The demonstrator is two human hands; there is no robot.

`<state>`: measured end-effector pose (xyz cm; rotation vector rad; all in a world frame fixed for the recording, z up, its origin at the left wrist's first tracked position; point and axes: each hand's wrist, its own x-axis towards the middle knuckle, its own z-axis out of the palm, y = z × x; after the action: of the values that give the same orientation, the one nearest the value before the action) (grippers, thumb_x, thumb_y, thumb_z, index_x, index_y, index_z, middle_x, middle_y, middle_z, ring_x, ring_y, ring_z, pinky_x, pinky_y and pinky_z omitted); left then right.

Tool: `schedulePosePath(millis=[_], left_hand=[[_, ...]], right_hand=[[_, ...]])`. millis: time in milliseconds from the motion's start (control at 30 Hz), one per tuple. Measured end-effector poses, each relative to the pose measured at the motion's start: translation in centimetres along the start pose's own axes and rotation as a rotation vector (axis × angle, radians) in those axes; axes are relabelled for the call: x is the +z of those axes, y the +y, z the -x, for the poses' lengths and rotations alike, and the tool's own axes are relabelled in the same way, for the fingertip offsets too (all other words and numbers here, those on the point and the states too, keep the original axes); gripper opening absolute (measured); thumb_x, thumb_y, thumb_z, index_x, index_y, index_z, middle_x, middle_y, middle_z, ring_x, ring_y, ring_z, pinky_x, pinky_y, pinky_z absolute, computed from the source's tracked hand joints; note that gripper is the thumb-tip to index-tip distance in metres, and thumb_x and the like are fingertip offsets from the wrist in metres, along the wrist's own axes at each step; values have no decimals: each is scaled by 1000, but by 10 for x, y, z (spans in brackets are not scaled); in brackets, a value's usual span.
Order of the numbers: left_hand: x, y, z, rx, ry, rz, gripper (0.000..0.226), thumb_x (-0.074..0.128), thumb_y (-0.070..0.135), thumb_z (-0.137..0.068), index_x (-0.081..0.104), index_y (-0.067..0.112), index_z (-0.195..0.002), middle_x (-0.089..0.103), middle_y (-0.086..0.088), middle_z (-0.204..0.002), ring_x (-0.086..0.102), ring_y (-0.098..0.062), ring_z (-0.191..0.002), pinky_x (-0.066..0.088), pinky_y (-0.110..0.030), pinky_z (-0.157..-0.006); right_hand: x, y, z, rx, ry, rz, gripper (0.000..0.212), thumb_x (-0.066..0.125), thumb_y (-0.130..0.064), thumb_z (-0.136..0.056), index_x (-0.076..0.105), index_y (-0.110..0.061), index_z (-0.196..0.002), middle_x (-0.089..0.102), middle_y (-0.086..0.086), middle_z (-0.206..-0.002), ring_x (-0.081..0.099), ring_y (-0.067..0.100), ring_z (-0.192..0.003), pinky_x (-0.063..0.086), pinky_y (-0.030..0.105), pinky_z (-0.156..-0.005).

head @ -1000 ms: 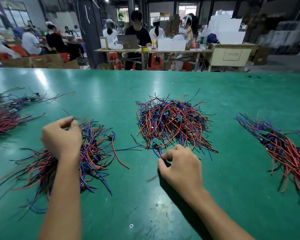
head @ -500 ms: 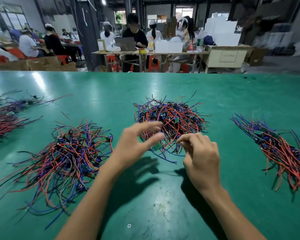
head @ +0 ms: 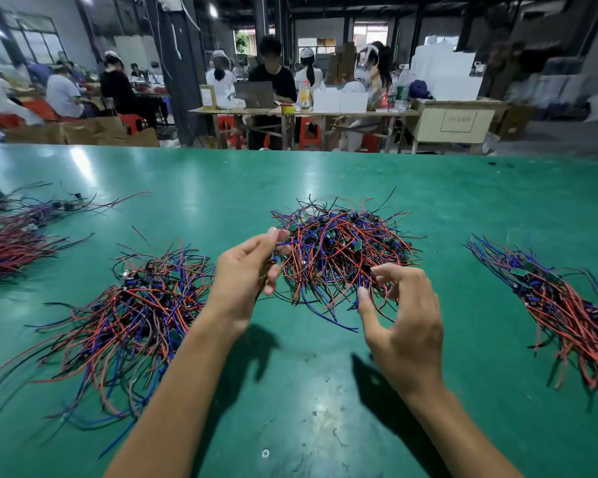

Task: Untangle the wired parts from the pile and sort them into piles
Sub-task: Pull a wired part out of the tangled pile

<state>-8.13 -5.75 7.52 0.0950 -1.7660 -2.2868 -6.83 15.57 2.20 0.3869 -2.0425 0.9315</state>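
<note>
A tangled central pile (head: 342, 250) of red, blue and black wired parts with small green boards lies mid-table. My left hand (head: 246, 274) is at the pile's left edge, with its thumb and curled fingers pinching a wired part (head: 270, 262) that is still joined to the tangle. My right hand (head: 403, 319) hovers over the pile's near right edge. Its fingers are spread and curved, the tips touch loose wires, and nothing is clearly gripped. A spread pile (head: 135, 305) lies to the left and a bundled pile (head: 560, 305) to the right.
The green table (head: 308, 408) stretches wide, and another wire pile (head: 7, 243) lies at its far left edge. Beyond the table's far edge, several people sit at workbenches (head: 290, 112) with boxes and stools.
My left hand moved from the left pile to the central pile's left edge and took hold of a part. My right hand loosened its pinch and shifted right along the pile's front.
</note>
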Motion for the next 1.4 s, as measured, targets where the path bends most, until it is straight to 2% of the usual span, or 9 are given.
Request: schedulePosePath(millis=[267,433,600,700,867,1000,1100,1267,1400], left_hand=[[-25,3,-9,349,470,-366,18,62,25,-100,74,14,-107,69,-4,-78,63,-6,-48,55,-26,-48],[-70,12,-13,445,807,-754,32,57,15,-99,67,7,-128,71,-20,-111,71,-33,-87,53,-29,-85],[-71,5,-8,163,882,-1238,57,65,21,-91,50,8,-144,43,-26,-144,33,-44,-133,35,-53,-101],[-51,9,-7,422,706,-1216,49,66,27,-91,57,18,-139,46,-14,-146,36,-36,-132,34,-48,-104],[12,-7,17,610,-294,-859,19,66,37,-95,76,32,-111,73,22,-102,63,-1,-103,45,-30,-93],[26,-26,22,717,-437,-994,37,62,-8,-84,78,17,-106,73,8,-82,63,-16,-80,45,-33,-78],[11,-15,15,719,-189,-989,55,51,-22,-66,78,13,-100,70,0,-84,63,-21,-81,52,-35,-75],[-45,5,-4,506,714,-1066,25,63,7,-93,76,15,-113,70,-22,-91,62,-39,-89,49,-44,-81],[-77,2,-11,115,830,-1211,20,63,20,-96,78,14,-108,66,-27,-101,49,-39,-111,38,-47,-96]], right_hand=[[8,3,10,157,-578,198,18,72,-48,-87,79,-34,-97,61,-13,-88,52,12,-94,39,31,-80],[7,2,8,142,-583,232,17,67,-45,-91,74,-30,-89,63,-11,-88,55,14,-95,41,31,-81],[8,1,8,190,-470,72,9,67,-23,-94,65,-27,-86,60,-14,-89,55,14,-89,41,34,-80],[7,3,5,258,-340,-111,18,70,-15,-93,62,-28,-84,59,-17,-86,51,6,-79,41,30,-73],[6,2,6,194,-284,-117,16,71,-11,-91,65,-25,-87,61,-15,-90,56,11,-89,43,30,-80],[3,6,1,211,-199,-139,9,71,-15,-93,69,-23,-89,64,-13,-93,59,11,-92,40,18,-83],[4,4,1,210,-180,-165,5,68,-24,-95,71,-27,-98,66,-18,-97,58,5,-91,42,17,-82],[8,7,6,280,-291,-175,16,64,-21,-96,68,-33,-107,61,-19,-107,56,1,-90,43,15,-84],[12,6,8,302,-342,-146,20,65,-15,-93,72,-31,-105,62,-19,-105,58,5,-88,46,25,-82]])
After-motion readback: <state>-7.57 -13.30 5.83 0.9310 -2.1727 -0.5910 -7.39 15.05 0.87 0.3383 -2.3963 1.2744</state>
